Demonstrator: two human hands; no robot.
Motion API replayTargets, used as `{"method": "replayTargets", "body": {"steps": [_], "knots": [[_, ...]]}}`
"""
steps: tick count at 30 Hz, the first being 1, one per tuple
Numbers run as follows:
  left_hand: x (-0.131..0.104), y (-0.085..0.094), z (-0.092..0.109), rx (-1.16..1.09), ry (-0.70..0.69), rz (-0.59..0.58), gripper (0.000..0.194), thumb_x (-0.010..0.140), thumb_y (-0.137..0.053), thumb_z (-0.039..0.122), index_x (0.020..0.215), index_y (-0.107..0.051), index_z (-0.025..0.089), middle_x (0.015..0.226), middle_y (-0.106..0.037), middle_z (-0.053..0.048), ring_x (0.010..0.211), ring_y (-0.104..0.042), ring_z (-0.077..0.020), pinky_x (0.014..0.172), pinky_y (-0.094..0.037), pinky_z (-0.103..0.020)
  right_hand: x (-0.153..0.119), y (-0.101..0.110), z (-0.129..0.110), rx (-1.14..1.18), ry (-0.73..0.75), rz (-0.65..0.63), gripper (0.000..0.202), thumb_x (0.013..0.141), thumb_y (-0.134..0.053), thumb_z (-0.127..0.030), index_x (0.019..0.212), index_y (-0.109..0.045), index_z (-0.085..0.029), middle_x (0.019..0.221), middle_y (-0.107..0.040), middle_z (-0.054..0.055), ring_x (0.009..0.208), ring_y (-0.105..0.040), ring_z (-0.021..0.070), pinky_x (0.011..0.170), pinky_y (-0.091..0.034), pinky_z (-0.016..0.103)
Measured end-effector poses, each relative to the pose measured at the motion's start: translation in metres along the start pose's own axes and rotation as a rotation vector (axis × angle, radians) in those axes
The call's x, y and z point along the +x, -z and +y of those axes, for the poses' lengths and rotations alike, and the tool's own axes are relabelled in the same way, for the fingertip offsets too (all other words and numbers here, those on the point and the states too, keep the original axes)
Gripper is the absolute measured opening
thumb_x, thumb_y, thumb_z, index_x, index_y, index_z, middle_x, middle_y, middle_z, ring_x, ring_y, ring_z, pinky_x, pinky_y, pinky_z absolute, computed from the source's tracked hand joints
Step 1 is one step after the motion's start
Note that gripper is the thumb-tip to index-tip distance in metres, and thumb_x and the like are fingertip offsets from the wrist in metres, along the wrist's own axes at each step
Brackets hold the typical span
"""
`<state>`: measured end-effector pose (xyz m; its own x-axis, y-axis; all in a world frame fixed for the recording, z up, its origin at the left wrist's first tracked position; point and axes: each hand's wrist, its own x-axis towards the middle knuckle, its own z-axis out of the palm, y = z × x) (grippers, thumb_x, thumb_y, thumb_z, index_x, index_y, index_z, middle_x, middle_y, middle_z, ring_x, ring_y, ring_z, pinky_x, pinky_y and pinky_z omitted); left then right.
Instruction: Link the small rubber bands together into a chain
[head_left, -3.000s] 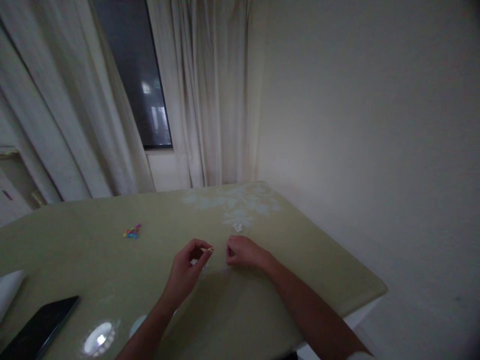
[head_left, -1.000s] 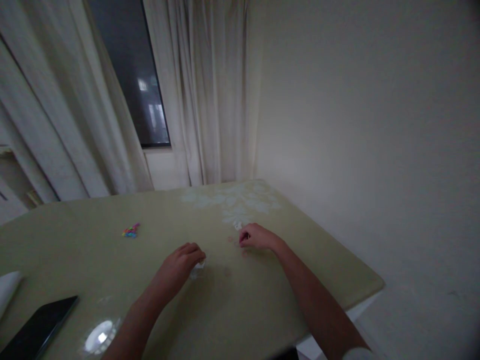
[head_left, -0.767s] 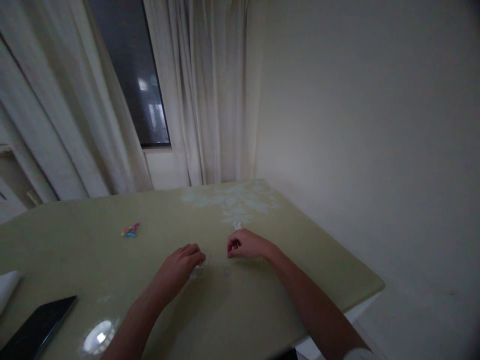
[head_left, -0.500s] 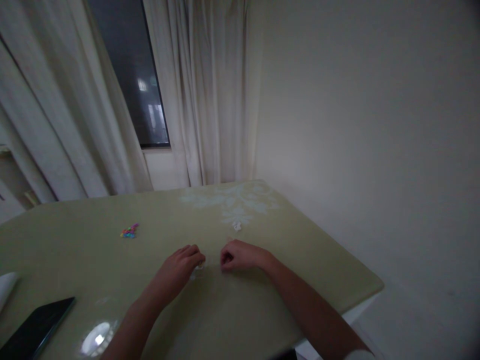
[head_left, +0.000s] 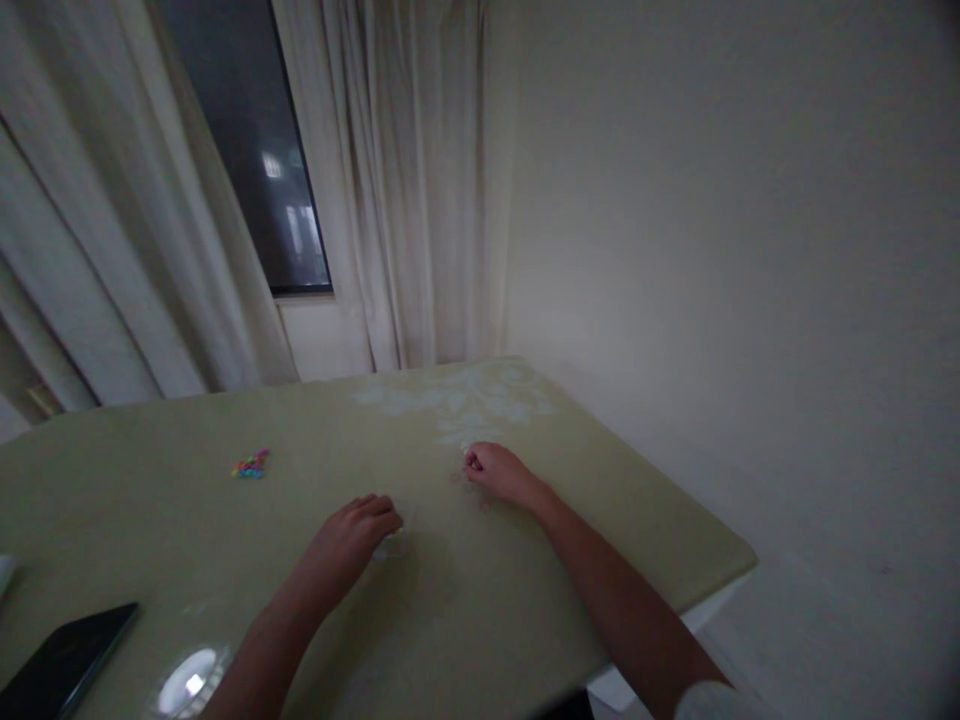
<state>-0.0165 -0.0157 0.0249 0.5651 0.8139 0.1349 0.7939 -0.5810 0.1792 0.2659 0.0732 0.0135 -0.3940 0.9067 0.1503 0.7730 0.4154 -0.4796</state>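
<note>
My left hand (head_left: 354, 535) is closed around a small see-through container (head_left: 391, 545) that rests on the green tabletop; its exact shape is hard to make out. Farther forward and to the right, my right hand (head_left: 501, 472) is low over the table with its fingertips pinched together. What sits between those fingertips, if anything, is too small to name. Faint pinkish see-through bits (head_left: 484, 503) lie just below that hand. The small white pieces beside its fingers are mostly covered by the hand.
A little pile of bright multicoloured pieces (head_left: 250, 464) lies on the left of the table (head_left: 300, 430). Nearer me are a black flat device (head_left: 67, 655) and a round clear dish (head_left: 187, 682) reflecting light. A wall borders the right; curtains (head_left: 412, 200) hang behind.
My right hand has moved forward and slightly right to the small white pieces, uncovering the pinkish bits. My left hand stays at the clear container. The view has shifted slightly.
</note>
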Motion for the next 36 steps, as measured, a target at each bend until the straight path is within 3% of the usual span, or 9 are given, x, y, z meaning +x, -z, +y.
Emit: {"method": "replayTargets", "body": {"steps": [9, 19, 26, 33, 36], "knots": [[0.001, 0.002, 0.007, -0.02, 0.007, -0.027, 0.033, 0.091, -0.048, 0.004, 0.098, -0.075, 0.021, 0.102, -0.074, -0.008, 0.101, -0.067, -0.0245, 0.091, -0.049, -0.035, 0.004, -0.011, 0.012, -0.007, -0.024, -0.102, 0.007, 0.087, -0.069, -0.022, 0.087, -0.072, -0.016, 0.083, -0.072, 0.004, 0.072, -0.062, 0.0133, 0.063, -0.037, 0.022], [0.002, -0.001, 0.008, 0.097, -0.025, -0.003, 0.026, 0.092, -0.051, 0.004, 0.088, -0.071, 0.02, 0.09, -0.073, -0.007, 0.087, -0.068, -0.0259, 0.08, -0.046, -0.035, -0.002, -0.001, -0.002, -0.177, -0.074, -0.106, 0.011, 0.083, -0.067, -0.024, 0.088, -0.075, -0.017, 0.089, -0.074, 0.009, 0.077, -0.063, 0.0196, 0.064, -0.037, 0.026], [0.002, -0.003, 0.003, 0.124, -0.072, 0.001, 0.031, 0.09, -0.058, 0.002, 0.102, -0.078, 0.022, 0.103, -0.077, -0.009, 0.098, -0.069, -0.0282, 0.09, -0.047, -0.041, -0.004, -0.008, -0.007, -0.227, -0.054, -0.124, 0.011, 0.08, -0.066, -0.023, 0.084, -0.073, -0.015, 0.089, -0.073, 0.014, 0.078, -0.064, 0.0232, 0.065, -0.039, 0.029], [0.001, 0.005, 0.0, 0.064, -0.034, -0.003, 0.039, 0.088, -0.056, 0.001, 0.109, -0.079, 0.024, 0.109, -0.078, -0.008, 0.103, -0.071, -0.0283, 0.094, -0.052, -0.044, -0.001, 0.001, -0.003, -0.096, -0.026, -0.11, 0.013, 0.087, -0.067, -0.028, 0.088, -0.07, -0.016, 0.086, -0.069, 0.007, 0.075, -0.059, 0.0165, 0.064, -0.037, 0.025], [0.002, 0.002, 0.0, -0.061, 0.001, 0.15, 0.042, 0.093, -0.05, 0.004, 0.114, -0.078, 0.026, 0.113, -0.078, -0.008, 0.105, -0.071, -0.0258, 0.096, -0.054, -0.042, 0.001, -0.001, -0.008, 0.178, 0.011, -0.094, 0.01, 0.089, -0.064, -0.024, 0.085, -0.065, -0.015, 0.077, -0.061, 0.0, 0.07, -0.053, 0.0125, 0.063, -0.035, 0.023]]}}
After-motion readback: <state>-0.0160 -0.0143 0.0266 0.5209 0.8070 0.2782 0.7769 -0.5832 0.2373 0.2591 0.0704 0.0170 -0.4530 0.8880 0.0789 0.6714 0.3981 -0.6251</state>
